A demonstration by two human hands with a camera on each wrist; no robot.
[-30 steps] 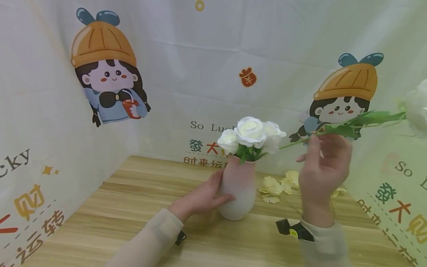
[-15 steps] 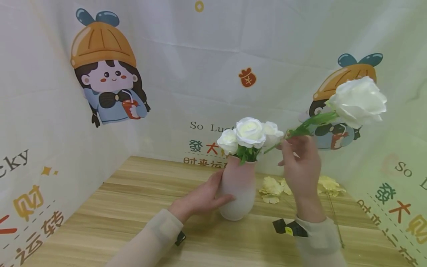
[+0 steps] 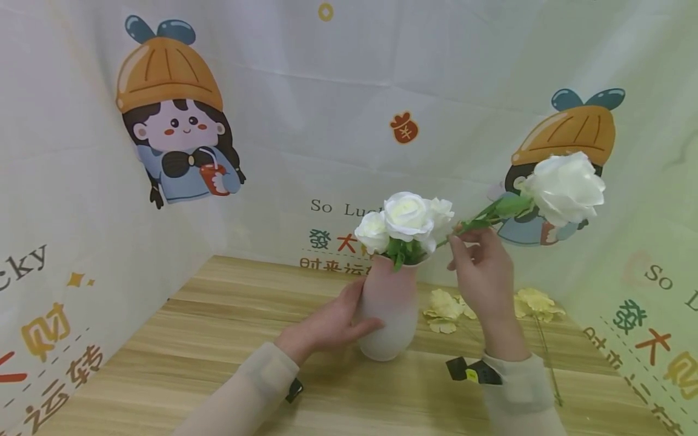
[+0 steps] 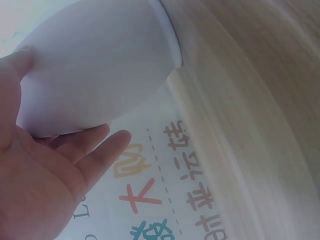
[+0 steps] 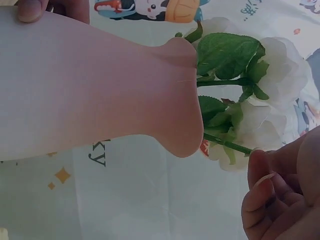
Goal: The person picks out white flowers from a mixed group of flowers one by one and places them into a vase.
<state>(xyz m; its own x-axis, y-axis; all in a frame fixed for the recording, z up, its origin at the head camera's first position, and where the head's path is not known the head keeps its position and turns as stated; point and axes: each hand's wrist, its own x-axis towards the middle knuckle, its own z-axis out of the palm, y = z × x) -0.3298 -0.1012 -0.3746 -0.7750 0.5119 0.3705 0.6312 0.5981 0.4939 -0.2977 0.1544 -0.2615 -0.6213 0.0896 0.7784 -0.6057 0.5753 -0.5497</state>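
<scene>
A pink-to-white vase (image 3: 388, 309) stands upright on the wooden table, with several white roses (image 3: 408, 216) in its mouth. My left hand (image 3: 338, 318) holds the vase at its left side, thumb across the front and fingers behind; the left wrist view shows this hand (image 4: 47, 170) against the vase's body (image 4: 100, 65). My right hand (image 3: 482, 272) pinches the green stem of another white rose (image 3: 567, 188), whose bloom leans far out to the right. In the right wrist view this stem (image 5: 227, 144) enters the vase mouth, beside the fingertips (image 5: 257, 160).
Pale yellow flowers (image 3: 444, 309) on thin stems lie on the table (image 3: 218, 339) to the right of the vase, partly behind my right arm. A printed cloth (image 3: 305, 133) hangs behind and at both sides.
My right hand has moved left toward the vase, bringing the rose along; its bloom has come in from the right edge and, lately, dropped lower. My left hand has stayed on the vase.
</scene>
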